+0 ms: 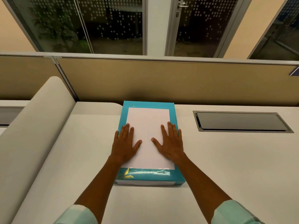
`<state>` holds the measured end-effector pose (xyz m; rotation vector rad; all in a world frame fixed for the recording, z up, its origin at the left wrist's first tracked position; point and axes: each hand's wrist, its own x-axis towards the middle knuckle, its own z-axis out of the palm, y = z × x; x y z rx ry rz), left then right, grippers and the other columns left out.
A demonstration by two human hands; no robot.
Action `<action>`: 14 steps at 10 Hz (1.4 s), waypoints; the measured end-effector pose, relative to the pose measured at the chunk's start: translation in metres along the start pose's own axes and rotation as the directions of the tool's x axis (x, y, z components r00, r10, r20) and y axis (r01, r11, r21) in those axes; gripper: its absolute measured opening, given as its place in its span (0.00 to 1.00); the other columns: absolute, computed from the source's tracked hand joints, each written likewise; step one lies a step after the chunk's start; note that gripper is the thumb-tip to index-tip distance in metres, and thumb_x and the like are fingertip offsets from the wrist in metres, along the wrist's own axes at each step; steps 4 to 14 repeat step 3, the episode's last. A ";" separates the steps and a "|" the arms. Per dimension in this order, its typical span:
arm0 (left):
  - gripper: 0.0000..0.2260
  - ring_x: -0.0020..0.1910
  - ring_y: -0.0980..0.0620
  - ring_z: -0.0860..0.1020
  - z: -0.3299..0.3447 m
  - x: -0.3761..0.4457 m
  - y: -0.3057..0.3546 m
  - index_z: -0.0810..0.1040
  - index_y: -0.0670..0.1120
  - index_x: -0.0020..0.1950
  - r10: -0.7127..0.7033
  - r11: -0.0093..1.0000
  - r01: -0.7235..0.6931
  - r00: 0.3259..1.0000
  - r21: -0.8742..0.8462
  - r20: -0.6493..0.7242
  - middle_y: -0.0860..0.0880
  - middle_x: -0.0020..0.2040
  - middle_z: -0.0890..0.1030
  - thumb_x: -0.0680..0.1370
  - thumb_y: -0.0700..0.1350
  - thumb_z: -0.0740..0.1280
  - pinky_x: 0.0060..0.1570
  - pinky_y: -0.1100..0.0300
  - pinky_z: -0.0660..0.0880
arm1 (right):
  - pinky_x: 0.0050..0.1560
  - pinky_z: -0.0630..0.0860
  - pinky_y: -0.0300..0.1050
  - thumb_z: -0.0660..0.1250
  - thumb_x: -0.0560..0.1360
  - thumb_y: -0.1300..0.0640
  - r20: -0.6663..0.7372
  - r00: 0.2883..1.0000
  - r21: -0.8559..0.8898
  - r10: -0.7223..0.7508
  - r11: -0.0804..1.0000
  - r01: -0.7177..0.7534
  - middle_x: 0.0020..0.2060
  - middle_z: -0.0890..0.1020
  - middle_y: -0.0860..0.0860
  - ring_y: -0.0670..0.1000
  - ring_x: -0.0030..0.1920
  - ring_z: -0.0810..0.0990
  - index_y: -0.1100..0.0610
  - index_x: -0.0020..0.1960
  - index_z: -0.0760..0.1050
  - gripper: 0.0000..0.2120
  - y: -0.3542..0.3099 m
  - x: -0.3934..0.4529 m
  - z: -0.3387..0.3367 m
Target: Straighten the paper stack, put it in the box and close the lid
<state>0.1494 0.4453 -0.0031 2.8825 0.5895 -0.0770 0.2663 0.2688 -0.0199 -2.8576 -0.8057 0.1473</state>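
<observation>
A teal box (150, 176) with a gold leaf print lies on the white desk in front of me. A white paper stack (148, 125) lies flat on top of it, its edges squared, with teal showing all round. My left hand (125, 143) rests palm down on the paper's left part, fingers spread and reaching over the teal border. My right hand (170, 142) lies flat on the paper's right part, fingers spread too. Neither hand grips anything. I cannot tell whether the paper sits inside the box or on its lid.
A recessed grey cable hatch (241, 122) is set in the desk (226, 159) to the right. A tan partition panel (161, 81) runs along the back edge. A raised rounded white surface (37, 126) borders the left side. Glass doors stand behind.
</observation>
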 end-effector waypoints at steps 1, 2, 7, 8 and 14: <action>0.37 0.80 0.45 0.46 -0.002 0.004 -0.002 0.46 0.46 0.79 -0.027 0.999 0.025 0.998 0.026 0.058 0.45 0.81 0.45 0.77 0.67 0.47 0.78 0.44 0.48 | 0.76 0.42 0.60 0.44 0.72 0.27 0.015 1.000 -0.006 0.004 1.000 -0.004 0.79 0.44 0.52 0.57 0.78 0.44 0.48 0.78 0.45 0.41 0.000 -0.002 -0.005; 0.42 0.80 0.44 0.46 -0.010 -0.003 0.003 0.47 0.47 0.79 -0.016 0.999 0.014 0.999 0.046 0.037 0.45 0.81 0.45 0.72 0.71 0.38 0.77 0.43 0.47 | 0.76 0.42 0.61 0.44 0.71 0.27 -0.021 1.000 0.004 0.019 1.000 -0.019 0.79 0.43 0.52 0.57 0.78 0.43 0.47 0.78 0.42 0.41 0.000 -0.008 -0.010; 0.48 0.80 0.44 0.46 -0.014 -0.015 0.012 0.47 0.48 0.79 -0.001 1.000 0.001 0.999 0.001 -0.045 0.46 0.81 0.45 0.66 0.74 0.29 0.76 0.42 0.46 | 0.75 0.41 0.61 0.41 0.70 0.26 -0.102 0.995 0.020 0.019 1.000 -0.017 0.79 0.42 0.51 0.57 0.78 0.43 0.46 0.78 0.41 0.42 -0.004 -0.017 -0.018; 0.48 0.80 0.44 0.46 -0.014 -0.015 0.012 0.47 0.48 0.79 -0.001 1.000 0.001 0.999 0.001 -0.045 0.46 0.81 0.45 0.66 0.74 0.29 0.76 0.42 0.46 | 0.75 0.41 0.61 0.41 0.70 0.26 -0.102 0.995 0.020 0.019 1.000 -0.017 0.79 0.42 0.51 0.57 0.78 0.43 0.46 0.78 0.41 0.42 -0.004 -0.017 -0.018; 0.48 0.80 0.44 0.46 -0.014 -0.015 0.012 0.47 0.48 0.79 -0.001 1.000 0.001 0.999 0.001 -0.045 0.46 0.81 0.45 0.66 0.74 0.29 0.76 0.42 0.46 | 0.75 0.41 0.61 0.41 0.70 0.26 -0.102 0.995 0.020 0.019 1.000 -0.017 0.79 0.42 0.51 0.57 0.78 0.43 0.46 0.78 0.41 0.42 -0.004 -0.017 -0.018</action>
